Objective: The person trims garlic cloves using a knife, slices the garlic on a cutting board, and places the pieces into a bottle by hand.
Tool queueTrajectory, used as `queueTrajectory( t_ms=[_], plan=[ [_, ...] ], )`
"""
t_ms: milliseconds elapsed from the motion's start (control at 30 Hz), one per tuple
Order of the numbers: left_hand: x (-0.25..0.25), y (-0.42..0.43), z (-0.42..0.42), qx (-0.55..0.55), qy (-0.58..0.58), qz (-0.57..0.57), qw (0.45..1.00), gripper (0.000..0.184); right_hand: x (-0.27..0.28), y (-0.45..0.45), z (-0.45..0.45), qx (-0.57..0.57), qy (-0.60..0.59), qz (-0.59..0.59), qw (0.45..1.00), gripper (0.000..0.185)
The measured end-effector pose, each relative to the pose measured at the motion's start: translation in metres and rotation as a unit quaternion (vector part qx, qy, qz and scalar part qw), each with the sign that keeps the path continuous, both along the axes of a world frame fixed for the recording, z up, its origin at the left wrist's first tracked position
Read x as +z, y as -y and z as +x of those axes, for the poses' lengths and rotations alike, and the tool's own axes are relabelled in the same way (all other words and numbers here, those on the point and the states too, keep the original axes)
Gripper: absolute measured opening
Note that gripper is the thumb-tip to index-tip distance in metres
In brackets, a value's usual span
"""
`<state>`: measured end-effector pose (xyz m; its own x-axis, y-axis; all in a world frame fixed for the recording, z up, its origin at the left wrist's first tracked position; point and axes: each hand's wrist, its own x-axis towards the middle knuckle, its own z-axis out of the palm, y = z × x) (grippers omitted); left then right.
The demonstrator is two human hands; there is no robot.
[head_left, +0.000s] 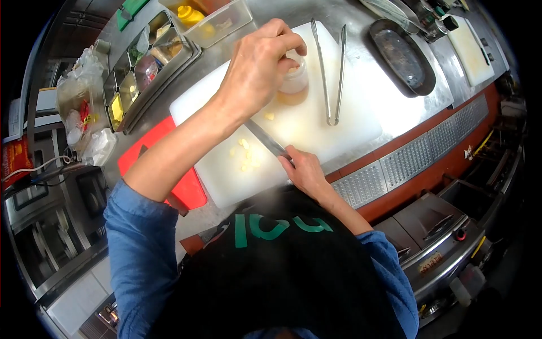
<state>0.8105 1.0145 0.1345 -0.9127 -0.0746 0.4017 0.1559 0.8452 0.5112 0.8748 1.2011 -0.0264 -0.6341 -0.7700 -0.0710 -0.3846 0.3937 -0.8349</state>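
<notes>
My left hand (257, 65) is above the white cutting board (353, 107), its fingers curled together at the mouth of a small clear jar (293, 90) with brownish contents. Whatever lies between those fingertips is hidden. Lower down, my right hand (307, 174) grips a knife (266, 139), whose metal blade points up and left over the board. Small pale yellow pieces (246, 157) lie left of the blade, and another piece (269, 116) sits below the jar. Metal tongs (327, 79) rest on the board to the right of the jar.
A red board (189, 183) lies partly under the white one at left. Metal bins of ingredients (129, 90) stand at upper left, near a clear tub (226, 24) with a yellow bottle (190, 15). A dark oval pan (402, 56) is at upper right.
</notes>
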Motion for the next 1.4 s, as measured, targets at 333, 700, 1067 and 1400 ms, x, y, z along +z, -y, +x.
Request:
queueTrajectory(
  t_ms=[333, 700, 1067, 1400],
  plan=[
    [-0.071, 0.113, -0.011, 0.188, 0.029, 0.038, 0.981, 0.016, -0.001, 0.001, -0.001, -0.006, 0.017, 0.006, 1.000, 0.019],
    [-0.170, 0.138, -0.029, 0.157, 0.198, -0.007, 0.968, 0.019, 0.003, 0.004, 0.000, -0.027, 0.040, 0.018, 0.999, 0.019],
    [-0.156, 0.124, 0.003, 0.160, 0.268, 0.047, 0.949, 0.003, 0.023, -0.063, 0.011, -0.099, 0.126, 0.095, 0.982, 0.016],
    [-0.154, 0.023, 0.071, 0.189, 0.287, 0.281, 0.896, 0.017, 0.007, -0.057, 0.015, -0.115, 0.271, 0.140, 0.945, 0.026]
  ],
)
